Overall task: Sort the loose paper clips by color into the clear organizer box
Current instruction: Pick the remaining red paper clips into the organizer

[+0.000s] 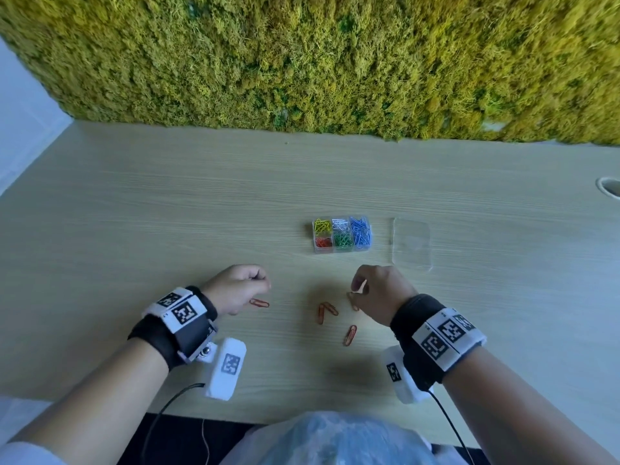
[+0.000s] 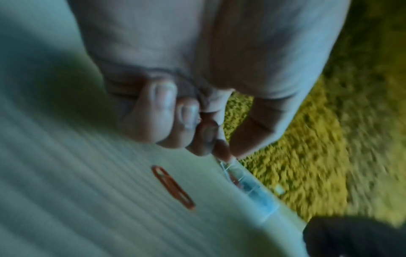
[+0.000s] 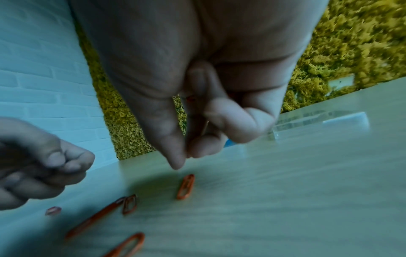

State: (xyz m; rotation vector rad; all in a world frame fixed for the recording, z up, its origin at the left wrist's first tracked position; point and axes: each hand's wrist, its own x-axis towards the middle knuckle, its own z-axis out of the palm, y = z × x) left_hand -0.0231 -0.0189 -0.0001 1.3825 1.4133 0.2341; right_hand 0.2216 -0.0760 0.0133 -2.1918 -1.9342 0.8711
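The clear organizer box (image 1: 342, 234) stands mid-table with yellow, white, blue, orange and green clips in separate compartments. Several loose orange paper clips (image 1: 327, 311) lie on the wood in front of it; one more (image 1: 259, 303) (image 2: 172, 187) is beside my left hand. My left hand (image 1: 260, 278) (image 2: 219, 147) hovers as a curled fist, and I see nothing inside it. My right hand (image 1: 357, 292) (image 3: 184, 158) is curled, thumb meeting fingertip just above an orange clip (image 3: 186, 187). A bit of an orange clip (image 3: 191, 98) shows tucked in its fingers.
The box's clear lid (image 1: 411, 243) lies flat to the right of the box. A moss wall (image 1: 318, 62) backs the table. A cable hole (image 1: 609, 186) sits at the far right edge. A plastic bag (image 1: 335, 437) is at the near edge.
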